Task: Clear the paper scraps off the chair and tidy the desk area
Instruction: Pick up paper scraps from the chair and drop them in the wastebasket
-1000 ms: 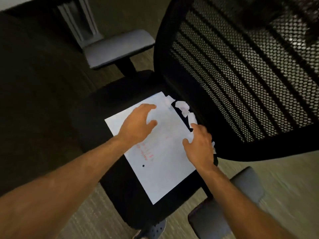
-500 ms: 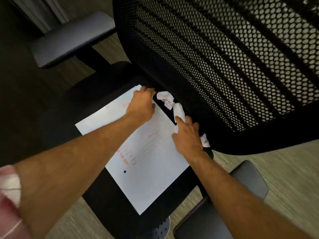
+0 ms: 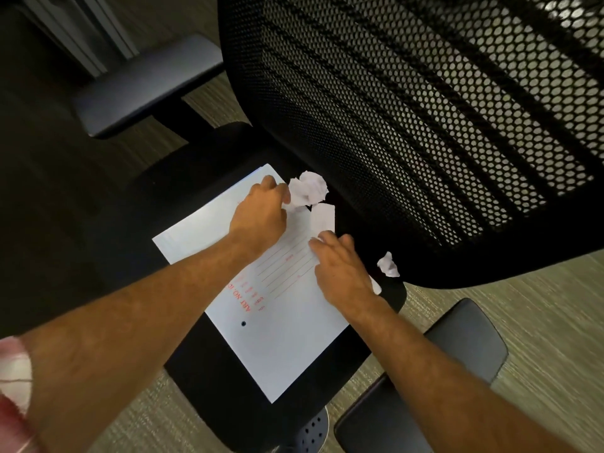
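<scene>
Scraps lie at the chair seat [image 3: 209,397] far edge. Left hand [image 3: 260,214] pinches a crumpled scrap [image 3: 309,190]; right hand [image 3: 343,273], fingers together, rests flat against a flat scrap [image 3: 323,218]. Advise gathering onto the sheet [image 3: 287,341]; a small scrap [image 3: 388,265] sits right.

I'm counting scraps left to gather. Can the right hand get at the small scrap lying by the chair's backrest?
Probably yes. The small scrap lies uncovered on the chair seat, just right of the right hand, below the mesh backrest, with nothing between them.
</scene>
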Action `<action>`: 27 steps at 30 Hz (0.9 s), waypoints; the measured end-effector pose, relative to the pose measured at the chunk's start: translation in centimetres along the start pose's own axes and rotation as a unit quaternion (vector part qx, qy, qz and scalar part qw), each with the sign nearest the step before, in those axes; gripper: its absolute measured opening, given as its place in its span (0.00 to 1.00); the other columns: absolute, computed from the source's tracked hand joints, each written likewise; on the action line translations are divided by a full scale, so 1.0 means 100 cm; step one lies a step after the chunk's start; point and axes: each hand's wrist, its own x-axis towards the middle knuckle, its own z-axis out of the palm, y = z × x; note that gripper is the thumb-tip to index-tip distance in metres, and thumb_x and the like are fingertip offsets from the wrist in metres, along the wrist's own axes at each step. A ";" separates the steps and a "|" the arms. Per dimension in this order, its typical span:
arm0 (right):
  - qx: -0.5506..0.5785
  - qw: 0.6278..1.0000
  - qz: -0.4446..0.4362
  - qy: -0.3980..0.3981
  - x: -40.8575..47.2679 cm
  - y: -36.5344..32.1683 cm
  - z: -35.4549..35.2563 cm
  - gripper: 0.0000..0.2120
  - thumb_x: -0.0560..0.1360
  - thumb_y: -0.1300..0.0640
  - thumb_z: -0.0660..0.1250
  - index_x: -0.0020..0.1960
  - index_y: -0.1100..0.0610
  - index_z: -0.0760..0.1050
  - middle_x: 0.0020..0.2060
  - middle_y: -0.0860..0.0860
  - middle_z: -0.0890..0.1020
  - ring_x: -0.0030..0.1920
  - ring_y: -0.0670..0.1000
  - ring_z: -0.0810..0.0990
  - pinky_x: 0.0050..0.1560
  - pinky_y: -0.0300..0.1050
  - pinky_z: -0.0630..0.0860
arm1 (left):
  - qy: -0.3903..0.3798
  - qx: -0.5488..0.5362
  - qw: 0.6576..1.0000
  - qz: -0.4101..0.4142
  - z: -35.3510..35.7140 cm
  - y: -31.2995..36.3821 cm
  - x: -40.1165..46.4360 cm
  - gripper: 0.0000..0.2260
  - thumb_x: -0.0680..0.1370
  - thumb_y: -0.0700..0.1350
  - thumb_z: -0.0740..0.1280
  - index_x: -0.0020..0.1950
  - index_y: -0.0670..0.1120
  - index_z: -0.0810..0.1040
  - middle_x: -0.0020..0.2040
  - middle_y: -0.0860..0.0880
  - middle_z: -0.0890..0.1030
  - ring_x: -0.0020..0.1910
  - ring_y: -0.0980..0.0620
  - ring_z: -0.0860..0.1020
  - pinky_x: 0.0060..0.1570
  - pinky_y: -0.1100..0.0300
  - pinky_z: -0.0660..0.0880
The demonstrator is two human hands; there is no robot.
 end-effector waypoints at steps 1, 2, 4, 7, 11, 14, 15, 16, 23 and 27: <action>0.021 1.000 -0.009 -0.012 -0.001 -0.002 0.000 0.24 0.77 0.66 0.65 0.72 0.54 0.70 0.68 0.52 0.71 0.61 0.56 0.68 0.62 0.48 0.73 | 0.007 -0.005 1.000 0.009 -0.001 0.000 0.001 0.16 0.76 0.38 0.70 0.63 0.47 0.76 0.64 0.47 0.73 0.58 0.46 0.75 0.50 0.54 0.78; 0.051 0.998 -0.018 -0.025 -0.002 -0.004 -0.001 0.25 0.77 0.67 0.65 0.72 0.52 0.71 0.68 0.52 0.71 0.62 0.56 0.68 0.61 0.48 0.74 | 0.010 -0.011 1.000 0.022 -0.002 0.001 0.004 0.21 0.75 0.37 0.71 0.66 0.48 0.73 0.67 0.47 0.71 0.61 0.45 0.73 0.51 0.54 0.78; 0.097 0.993 -0.043 -0.060 -0.002 -0.007 -0.004 0.24 0.78 0.67 0.64 0.71 0.50 0.72 0.68 0.51 0.71 0.63 0.55 0.68 0.59 0.48 0.75 | -0.009 -0.019 0.998 0.063 -0.002 0.003 0.012 0.31 0.72 0.35 0.72 0.73 0.49 0.68 0.73 0.46 0.66 0.68 0.42 0.69 0.58 0.50 0.77; 0.126 0.989 -0.055 -0.047 -0.005 -0.008 -0.004 0.22 0.79 0.64 0.66 0.71 0.51 0.73 0.65 0.50 0.72 0.61 0.54 0.70 0.57 0.49 0.78 | -0.107 0.046 0.987 0.110 0.002 0.014 0.024 0.41 0.71 0.34 0.70 0.80 0.52 0.58 0.81 0.46 0.56 0.78 0.40 0.55 0.71 0.42 0.65; 0.123 0.992 -0.002 0.038 -0.002 0.001 -0.005 0.28 0.75 0.62 0.71 0.72 0.49 0.68 0.68 0.51 0.66 0.63 0.53 0.69 0.56 0.47 0.80 | -0.157 0.129 0.972 0.114 0.007 0.032 0.038 0.42 0.73 0.35 0.71 0.80 0.55 0.55 0.81 0.48 0.53 0.80 0.40 0.50 0.71 0.39 0.64; 0.109 0.993 0.027 0.022 0.002 0.007 -0.009 0.32 0.75 0.56 0.73 0.74 0.47 0.63 0.74 0.52 0.59 0.66 0.55 0.67 0.56 0.49 0.79 | -0.144 0.129 0.972 0.131 0.011 0.038 0.047 0.34 0.73 0.37 0.71 0.76 0.53 0.64 0.74 0.47 0.66 0.74 0.39 0.62 0.64 0.41 0.72; 0.096 0.995 0.030 0.004 0.002 0.007 -0.009 0.34 0.74 0.55 0.73 0.75 0.47 0.62 0.75 0.52 0.57 0.67 0.56 0.66 0.56 0.50 0.79 | -0.143 0.127 0.972 0.140 0.012 0.039 0.048 0.30 0.74 0.37 0.70 0.73 0.53 0.68 0.70 0.48 0.70 0.71 0.40 0.66 0.61 0.42 0.74; 0.084 0.996 0.029 -0.013 0.002 0.007 -0.008 0.34 0.74 0.55 0.74 0.76 0.47 0.62 0.76 0.53 0.55 0.67 0.57 0.65 0.57 0.51 0.79 | -0.139 0.125 0.971 0.149 0.012 0.039 0.049 0.26 0.74 0.36 0.69 0.70 0.52 0.71 0.67 0.48 0.72 0.67 0.40 0.70 0.58 0.44 0.76; 0.025 0.998 0.001 -0.054 -0.003 -0.003 -0.004 0.28 0.75 0.58 0.72 0.72 0.47 0.69 0.76 0.53 0.58 0.66 0.58 0.64 0.62 0.51 0.76 | -0.060 0.080 0.984 0.145 0.005 0.028 0.033 0.14 0.75 0.33 0.67 0.59 0.46 0.80 0.58 0.46 0.76 0.52 0.43 0.79 0.47 0.48 0.80; 0.025 0.997 0.003 -0.075 -0.009 -0.021 -0.010 0.23 0.78 0.61 0.68 0.71 0.50 0.70 0.73 0.54 0.62 0.67 0.56 0.65 0.61 0.47 0.75 | -0.046 0.034 0.995 0.084 -0.003 0.006 0.008 0.11 0.76 0.39 0.72 0.59 0.45 0.80 0.59 0.44 0.79 0.55 0.42 0.79 0.56 0.50 0.78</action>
